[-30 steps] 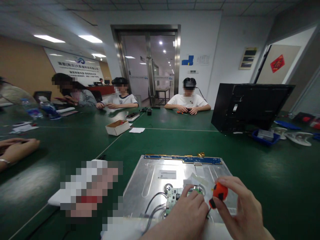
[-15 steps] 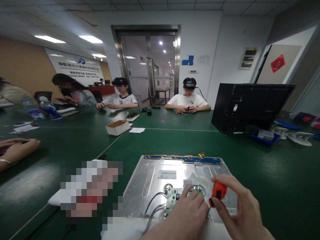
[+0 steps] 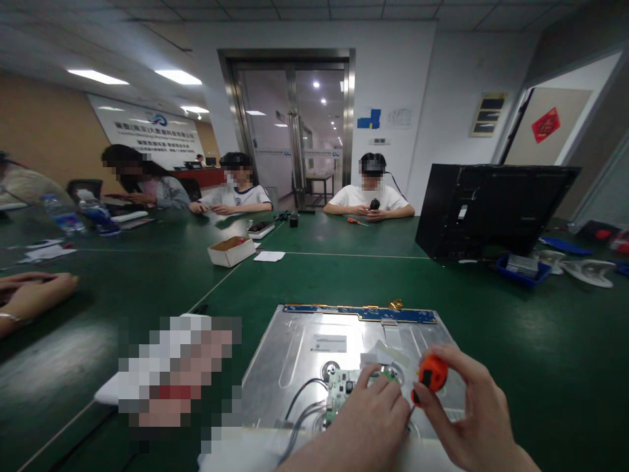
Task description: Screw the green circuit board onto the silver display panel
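A silver metal panel (image 3: pixel 295 347) lies on the green table, with a blue circuit strip (image 3: pixel 344 313) along its far edge. My left hand (image 3: pixel 368 410) rests over a green circuit board (image 3: pixel 339 388) on the panel; its fingers are bent, and whatever is under the fingertips is hidden. Black and grey cables (image 3: pixel 301 419) run off the board's left side. Between the thumb and fingers of my right hand (image 3: pixel 474 406) is the orange and black handle of a screwdriver (image 3: pixel 433 373). Its shaft slants down beside my left fingers, and the tip is hidden.
A black monitor (image 3: pixel 491 210) and a blue tray (image 3: pixel 523 270) stand at the right. Further off are a small open box (image 3: pixel 230 252) and a white paper (image 3: pixel 269 256). Several people sit around the table; another person's hands (image 3: pixel 39 295) are at the left edge.
The screwdriver handle has turned slightly in my right hand, and my right fingers have shifted a little. My left hand stays in place. Across the table, a person has lifted a dark object.
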`<state>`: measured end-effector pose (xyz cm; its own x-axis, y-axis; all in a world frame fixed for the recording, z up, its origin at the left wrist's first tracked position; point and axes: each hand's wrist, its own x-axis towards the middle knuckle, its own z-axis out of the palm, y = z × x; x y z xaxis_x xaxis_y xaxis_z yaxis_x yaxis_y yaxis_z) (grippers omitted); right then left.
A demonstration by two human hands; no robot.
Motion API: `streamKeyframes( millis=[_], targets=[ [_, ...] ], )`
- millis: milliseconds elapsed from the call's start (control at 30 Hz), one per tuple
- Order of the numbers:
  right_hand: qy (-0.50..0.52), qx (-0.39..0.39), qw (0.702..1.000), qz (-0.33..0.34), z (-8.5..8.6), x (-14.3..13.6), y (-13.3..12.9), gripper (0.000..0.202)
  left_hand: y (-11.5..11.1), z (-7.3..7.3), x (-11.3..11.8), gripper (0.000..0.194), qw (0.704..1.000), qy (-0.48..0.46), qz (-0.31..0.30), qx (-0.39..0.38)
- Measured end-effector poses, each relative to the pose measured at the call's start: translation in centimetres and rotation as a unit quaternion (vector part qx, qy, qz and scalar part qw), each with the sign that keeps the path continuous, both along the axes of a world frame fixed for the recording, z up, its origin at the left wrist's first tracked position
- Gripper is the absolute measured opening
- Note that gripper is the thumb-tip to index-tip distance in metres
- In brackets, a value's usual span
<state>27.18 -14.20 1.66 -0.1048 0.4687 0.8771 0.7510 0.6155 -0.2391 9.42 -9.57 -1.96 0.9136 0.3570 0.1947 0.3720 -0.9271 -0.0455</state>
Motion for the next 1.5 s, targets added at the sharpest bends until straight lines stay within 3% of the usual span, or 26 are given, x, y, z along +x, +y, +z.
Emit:
streamKeyframes(
  millis=[233,500,833,1033,1500],
  targets=[
    [-0.006,0.009,1.000,0.000,0.0,0.2,-0.2,0.032,0.2,-1.1,0.0,0.013,0.999,-0.039,0.006,0.017],
    [0.031,0.001,0.999,0.011,-0.9,0.6,0.0,0.036,0.2,-1.1,-0.1,0.024,0.999,-0.042,0.000,-0.005],
    [-0.021,0.027,0.999,0.021,1.6,-0.5,0.1,0.023,0.3,-1.3,0.0,0.024,0.999,-0.039,0.001,0.002],
    [-0.018,0.026,0.999,0.030,2.1,-0.8,0.3,0.019,0.3,-1.7,0.1,0.021,0.999,-0.040,0.001,0.005],
    [0.040,0.034,0.998,-0.016,-1.5,0.9,0.0,0.037,0.1,-0.3,-0.2,0.022,0.999,-0.026,0.007,-0.022]
  ],
)
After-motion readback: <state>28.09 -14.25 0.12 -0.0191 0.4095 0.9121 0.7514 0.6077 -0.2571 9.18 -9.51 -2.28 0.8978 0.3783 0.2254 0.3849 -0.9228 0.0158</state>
